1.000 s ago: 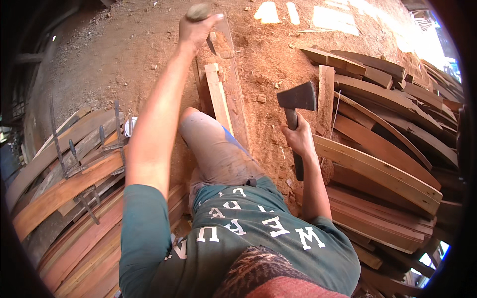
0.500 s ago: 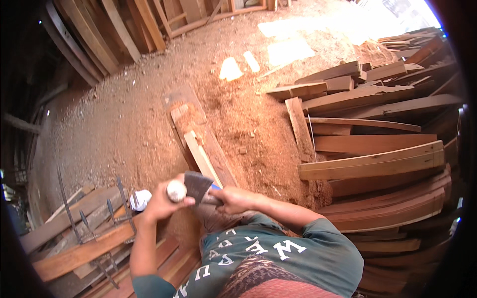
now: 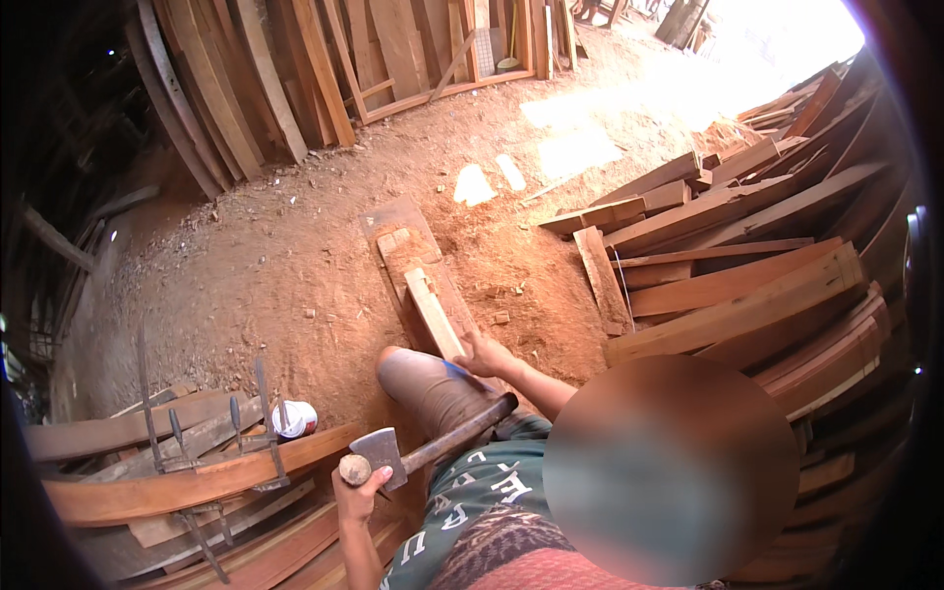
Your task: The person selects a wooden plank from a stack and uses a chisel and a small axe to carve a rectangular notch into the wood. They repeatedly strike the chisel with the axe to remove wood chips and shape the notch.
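My left hand (image 3: pixel 359 492) is low at the left, closed around an axe (image 3: pixel 382 454) just under its steel head, with a small round-ended wooden peg (image 3: pixel 354 469) in the same fist. The axe handle (image 3: pixel 462 430) slants right across my lap. My right hand (image 3: pixel 484 356) reaches past my bent knee (image 3: pixel 413 379) and grips the near end of a pale wooden block (image 3: pixel 433 313). That block lies on a dark chopping board (image 3: pixel 403 246) set in the red dirt.
Curved planks with metal clamps (image 3: pixel 197 442) and a white can (image 3: pixel 295 418) lie at my left. A big pile of curved timbers (image 3: pixel 747 285) fills the right side. Boards lean against the far wall (image 3: pixel 295 79). Wood chips litter the ground.
The axe passed from my right hand to my left, which came down from its raised position. My right hand went forward onto the pale block. The view swung up toward the yard.
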Demonstrator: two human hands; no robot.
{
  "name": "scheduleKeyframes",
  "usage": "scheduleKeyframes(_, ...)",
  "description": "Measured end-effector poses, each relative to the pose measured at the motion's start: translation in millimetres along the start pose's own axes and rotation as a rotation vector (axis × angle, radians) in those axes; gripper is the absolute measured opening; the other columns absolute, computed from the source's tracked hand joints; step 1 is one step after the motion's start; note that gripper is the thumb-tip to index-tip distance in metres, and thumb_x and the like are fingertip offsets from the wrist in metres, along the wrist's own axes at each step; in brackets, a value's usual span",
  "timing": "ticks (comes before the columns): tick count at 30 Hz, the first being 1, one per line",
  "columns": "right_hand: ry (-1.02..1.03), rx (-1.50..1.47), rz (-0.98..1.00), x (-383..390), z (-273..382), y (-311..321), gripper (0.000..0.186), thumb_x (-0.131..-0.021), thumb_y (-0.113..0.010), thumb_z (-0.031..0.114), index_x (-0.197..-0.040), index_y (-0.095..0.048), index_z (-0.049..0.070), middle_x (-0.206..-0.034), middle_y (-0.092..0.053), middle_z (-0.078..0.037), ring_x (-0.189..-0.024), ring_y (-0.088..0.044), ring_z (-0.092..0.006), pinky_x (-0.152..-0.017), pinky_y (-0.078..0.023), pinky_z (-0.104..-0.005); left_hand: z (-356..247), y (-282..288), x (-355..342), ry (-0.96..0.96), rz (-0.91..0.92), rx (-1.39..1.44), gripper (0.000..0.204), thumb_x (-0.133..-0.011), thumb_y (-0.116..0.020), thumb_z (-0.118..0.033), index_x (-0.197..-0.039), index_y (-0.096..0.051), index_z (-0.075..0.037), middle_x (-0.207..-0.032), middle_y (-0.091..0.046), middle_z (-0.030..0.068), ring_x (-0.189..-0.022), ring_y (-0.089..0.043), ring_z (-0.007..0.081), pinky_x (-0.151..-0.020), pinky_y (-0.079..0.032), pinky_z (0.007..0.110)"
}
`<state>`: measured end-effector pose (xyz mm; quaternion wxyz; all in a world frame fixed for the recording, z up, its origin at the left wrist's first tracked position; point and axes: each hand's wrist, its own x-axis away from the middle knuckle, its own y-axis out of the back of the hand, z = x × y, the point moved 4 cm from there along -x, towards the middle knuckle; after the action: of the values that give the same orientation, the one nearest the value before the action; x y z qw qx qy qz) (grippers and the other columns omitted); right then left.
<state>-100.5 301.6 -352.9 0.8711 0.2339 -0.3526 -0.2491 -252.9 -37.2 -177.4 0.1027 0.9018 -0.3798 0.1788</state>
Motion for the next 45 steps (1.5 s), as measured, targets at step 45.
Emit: scheduleKeyframes(45,-0.228,-0.089,-0.205,47,-44,-116,0.109,-0.08,-0.076,0.029,-0.162,-0.014,-0.005,-0.151,-0.044,-0.037,-0.141,-0.046,-0.0483,-0.118,-0.041,-0.0465,246,221,58,0.149,-0.415,-0.485,0.038,-0.069,-0.087,-0.013,-0.101,-0.073,0.002,-0.095,-0.077,0.0154,-0.091,-0.075,0.0299,-0.084,-0.057,0.041)
